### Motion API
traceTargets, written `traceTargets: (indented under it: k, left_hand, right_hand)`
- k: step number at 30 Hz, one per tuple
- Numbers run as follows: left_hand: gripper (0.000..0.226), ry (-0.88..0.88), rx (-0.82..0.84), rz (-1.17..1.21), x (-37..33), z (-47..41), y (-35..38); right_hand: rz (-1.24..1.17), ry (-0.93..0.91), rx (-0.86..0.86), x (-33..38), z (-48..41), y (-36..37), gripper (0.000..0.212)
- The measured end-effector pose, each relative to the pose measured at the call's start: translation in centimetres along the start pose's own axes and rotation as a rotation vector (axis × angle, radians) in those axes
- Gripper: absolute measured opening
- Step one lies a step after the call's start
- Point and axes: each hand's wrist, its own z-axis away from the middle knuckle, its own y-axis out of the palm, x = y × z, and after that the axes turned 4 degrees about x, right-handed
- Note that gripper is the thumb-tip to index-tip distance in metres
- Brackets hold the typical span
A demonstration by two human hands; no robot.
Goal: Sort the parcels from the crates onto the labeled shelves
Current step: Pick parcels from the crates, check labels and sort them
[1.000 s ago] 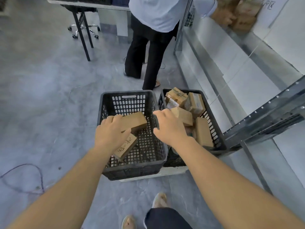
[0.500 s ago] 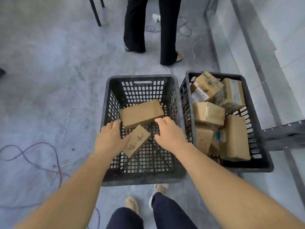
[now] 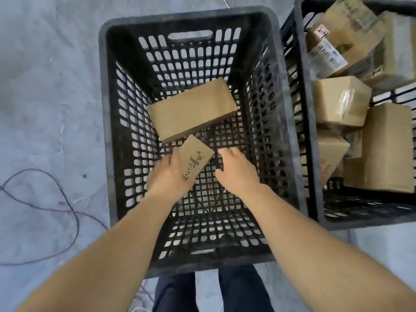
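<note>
- Left hand (image 3: 168,176) grips a small flat cardboard parcel (image 3: 195,159) inside the black grid plastic crate (image 3: 105,131).
- Right hand (image 3: 238,172), at its 3 o'clock: fingers loosely bent, empty.
- Longer box (image 3: 191,112) at 12 o'clock.

The grey floor (image 3: 45,86) bears a left crate (image 3: 104,131), a right crate (image 3: 371,220) and a cable (image 3: 77,224).

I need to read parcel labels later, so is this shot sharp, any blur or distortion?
Head view: handwriting on the small parcel in the left hand is soft but visible. Head view: parcels in the right crate smear with blur toward the top right. Head view: the wide lens bows the left crate's rim; light is even, no hard shadows.
</note>
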Motion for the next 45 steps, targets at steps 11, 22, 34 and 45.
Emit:
traceTargets:
  k: [11, 22, 34, 45]
  left_hand:
    - [0.109, -0.12, 0.063, 0.075, -0.2, -3.0, 3.0]
    - [0.097, -0.065, 0.038, 0.926, -0.8, 3.9, -8.5]
    - [0.052, 0.203, 0.139, 1.342, -2.5, 10.7, -18.3]
    - [0.103, 0.193, -0.116, 0.91, -6.7, 14.8, -23.5]
  right_hand:
    - [-0.032, 0.04, 0.013, -2.3, -1.5, 1.4, 0.051]
    - [-0.134, -0.002, -0.038, 1.5, 3.9, -7.3, 0.043]
    - [-1.043, -0.198, 0.077, 5.1, 11.6, -16.7, 0.024]
    - [-0.555, -0.169, -0.229, 7.5, 14.5, -19.9, 0.095]
